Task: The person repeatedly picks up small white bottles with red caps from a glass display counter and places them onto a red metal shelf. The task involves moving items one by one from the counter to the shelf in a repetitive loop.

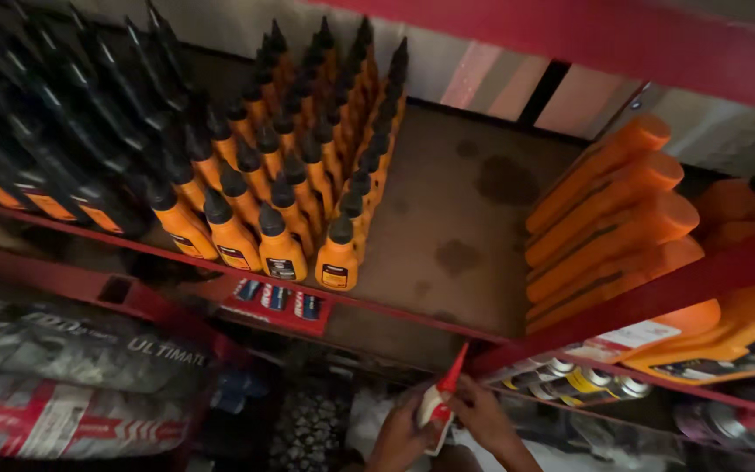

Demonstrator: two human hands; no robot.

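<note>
Store shelving, seen from above. At 9 o'clock, black bottles (54, 131) lean in tight ranks; beside them, toward 11 o'clock, orange bottles (299, 175) with black caps stand upright in rows that narrow toward the back, labels forward, likely so the front row reads from the aisle. Below them a small tag (277, 301) hangs on the red rail (395, 315). Under the rail at 8 o'clock lie printed sacks (72, 376).

At 6 o'clock the left hand (399, 441) and right hand (482, 419) together hold a small tube (440, 406), red nozzle pointing up toward the rail. Both hands are curled closed around its lower body, one on each side, which steadies it.

The shelf board (456, 218) at centre is bare brown, with dark stains. At 3 o'clock, large orange jugs (605, 218) lie stacked on their sides, caps outward. Beneath, at 4 o'clock, cans (570, 380) sit in dim light. A pale wall (482, 74) backs the shelf.
</note>
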